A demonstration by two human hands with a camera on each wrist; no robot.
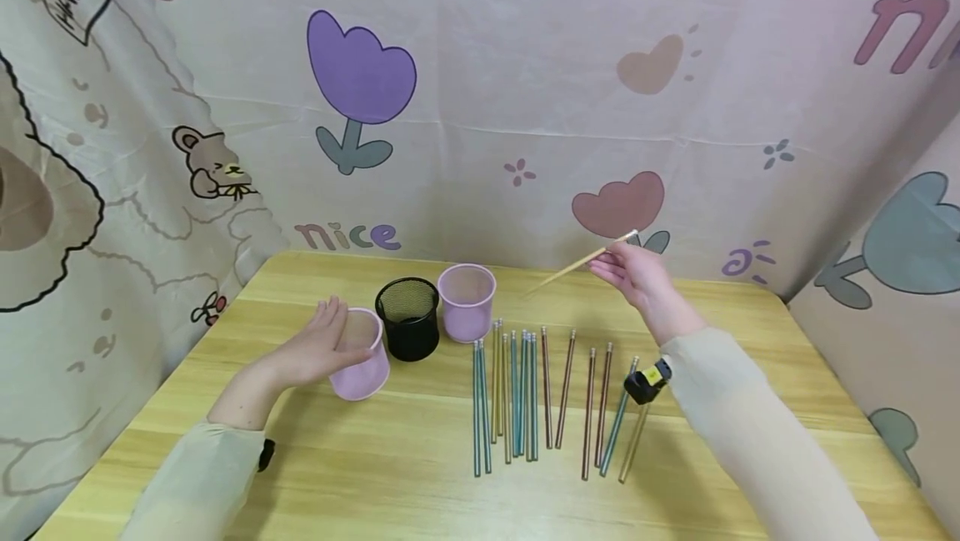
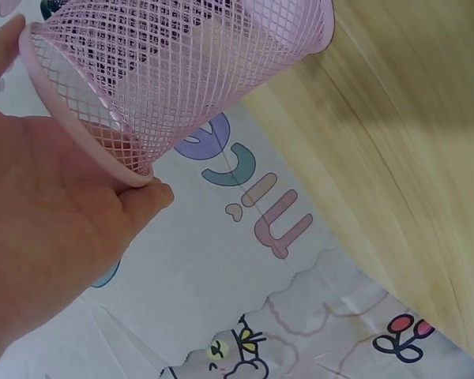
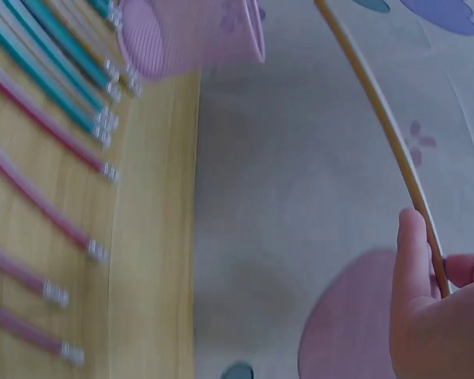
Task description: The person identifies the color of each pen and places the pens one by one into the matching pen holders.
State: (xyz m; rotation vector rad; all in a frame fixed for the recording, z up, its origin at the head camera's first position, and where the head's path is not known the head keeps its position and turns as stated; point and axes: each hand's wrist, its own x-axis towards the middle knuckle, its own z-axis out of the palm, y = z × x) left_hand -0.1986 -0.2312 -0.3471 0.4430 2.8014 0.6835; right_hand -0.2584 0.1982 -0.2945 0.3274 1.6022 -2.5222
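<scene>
My left hand grips a pink mesh cup, tilting it on the wooden table; the left wrist view shows my palm against the cup's rim. My right hand is raised above the table's far right and pinches a yellow pencil near its upper end, its tip slanting down to the left. The right wrist view shows the pencil between my thumb and a finger. A black mesh cup and a second pink mesh cup stand upright side by side.
Several pencils, teal, yellow and dark red, lie in a row on the table in front of the cups. A patterned cloth hangs behind and at both sides. The table's near edge lies between my sleeves.
</scene>
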